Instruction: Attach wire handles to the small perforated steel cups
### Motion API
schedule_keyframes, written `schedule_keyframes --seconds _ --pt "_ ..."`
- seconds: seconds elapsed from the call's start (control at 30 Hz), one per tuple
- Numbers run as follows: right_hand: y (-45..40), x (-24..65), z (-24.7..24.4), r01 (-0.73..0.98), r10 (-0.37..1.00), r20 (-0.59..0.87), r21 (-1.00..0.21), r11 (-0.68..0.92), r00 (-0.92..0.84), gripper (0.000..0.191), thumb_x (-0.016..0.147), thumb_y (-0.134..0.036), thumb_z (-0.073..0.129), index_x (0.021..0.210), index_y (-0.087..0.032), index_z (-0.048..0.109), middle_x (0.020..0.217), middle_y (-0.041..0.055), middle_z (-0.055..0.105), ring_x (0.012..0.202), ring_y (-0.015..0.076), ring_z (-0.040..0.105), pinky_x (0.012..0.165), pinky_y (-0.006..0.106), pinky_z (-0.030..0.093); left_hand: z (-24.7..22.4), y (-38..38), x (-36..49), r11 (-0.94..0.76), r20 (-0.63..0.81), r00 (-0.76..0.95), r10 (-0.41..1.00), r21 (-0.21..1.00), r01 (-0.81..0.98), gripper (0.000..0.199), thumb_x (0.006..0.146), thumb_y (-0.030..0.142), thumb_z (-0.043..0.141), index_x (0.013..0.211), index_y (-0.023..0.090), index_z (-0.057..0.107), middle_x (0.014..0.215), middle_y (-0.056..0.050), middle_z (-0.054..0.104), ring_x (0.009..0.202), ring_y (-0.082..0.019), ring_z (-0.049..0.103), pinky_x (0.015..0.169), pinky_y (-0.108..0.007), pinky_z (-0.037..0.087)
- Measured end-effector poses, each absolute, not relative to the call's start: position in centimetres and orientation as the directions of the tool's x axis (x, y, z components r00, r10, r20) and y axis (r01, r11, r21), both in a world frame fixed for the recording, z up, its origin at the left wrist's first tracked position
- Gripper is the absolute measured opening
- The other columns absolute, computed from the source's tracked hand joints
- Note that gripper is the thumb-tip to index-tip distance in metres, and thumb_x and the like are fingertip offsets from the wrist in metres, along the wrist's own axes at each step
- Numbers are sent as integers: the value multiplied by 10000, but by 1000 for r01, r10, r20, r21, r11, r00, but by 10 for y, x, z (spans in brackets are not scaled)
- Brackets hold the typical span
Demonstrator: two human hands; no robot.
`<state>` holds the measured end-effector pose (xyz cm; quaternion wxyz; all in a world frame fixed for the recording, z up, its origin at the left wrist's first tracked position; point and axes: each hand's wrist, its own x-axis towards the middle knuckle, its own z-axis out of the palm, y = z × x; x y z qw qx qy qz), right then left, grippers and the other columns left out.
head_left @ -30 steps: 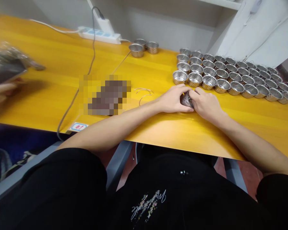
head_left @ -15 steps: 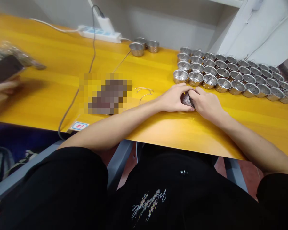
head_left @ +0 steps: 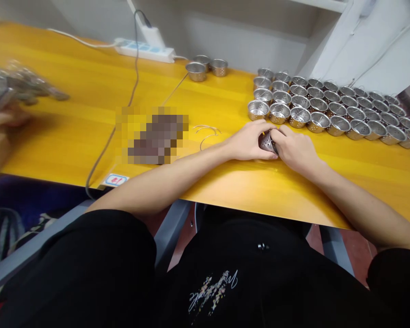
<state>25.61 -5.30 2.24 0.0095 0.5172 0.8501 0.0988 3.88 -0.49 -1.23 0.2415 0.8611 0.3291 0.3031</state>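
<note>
My left hand (head_left: pixel 251 140) and my right hand (head_left: pixel 294 148) meet over the yellow table, both closed around one perforated metal cup (head_left: pixel 268 142). The cup lies tilted between my fingers, its holed side showing; the rest of it is covered by my hands. Just behind my hands begin the rows of similar metal cups (head_left: pixel 299 117), standing upright with their open tops up. Thin curved wires (head_left: pixel 207 135) lie on the table left of my left hand.
A pixelated dark object (head_left: pixel 159 139) lies left of my forearm. A grey cable crosses the table (head_left: pixel 75 136) near a white power strip (head_left: pixel 145 50). Three metal cups (head_left: pixel 197 72) stand at the back. Another person's hand (head_left: pixel 0 132) is at far left by clear-wrapped items (head_left: pixel 27 84).
The other person's hand at far left has shifted, and the dark flat object in it is now less visible. My hands keep the same hold on the cup.
</note>
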Motion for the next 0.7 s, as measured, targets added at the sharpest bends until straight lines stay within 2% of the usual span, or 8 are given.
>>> schedule_keyframes --seconds 0.13,0.3,0.43,0.57,0.7 --pt "-53 257 21 877 876 105 166 451 -470 443 1211 -253 427 1517 -195 742 1399 188 790 864 266 677 681 394 256 -11 -6 39 -669 357 610 707 618 413 757 786 585 934 1420 195 796 1337 -154 805 1263 -397 737 1175 -555 585" --pt "-49 266 12 865 848 172 81 495 -501 447 1130 -192 446 1436 -157 770 1281 193 810 936 296 681 737 384 369 -12 -8 39 -660 349 610 712 627 413 740 790 560 968 1414 206 787 1385 -163 816 1287 -410 746 1198 -575 585" --pt "-39 280 -4 798 776 298 -72 599 -556 429 1079 -197 484 1386 -151 779 1273 197 823 1056 328 717 857 405 500 -13 -7 35 -660 336 632 699 644 387 747 809 598 975 1425 222 780 1431 -160 825 1315 -408 764 1216 -576 591" --pt "-32 290 -17 680 721 385 -265 684 -575 383 1099 -230 462 1296 -198 788 1244 180 838 1096 329 745 976 461 578 -13 -6 30 -651 330 648 687 675 347 743 831 620 976 1438 242 776 1475 -162 828 1350 -401 782 1239 -587 597" --pt "-29 292 -22 607 730 444 -411 681 -519 354 1121 -293 474 1248 -218 796 1199 164 846 1011 308 748 929 467 606 -18 -3 28 -639 317 660 682 697 326 842 825 643 987 1519 232 747 1569 -194 795 1449 -427 762 1309 -636 567"
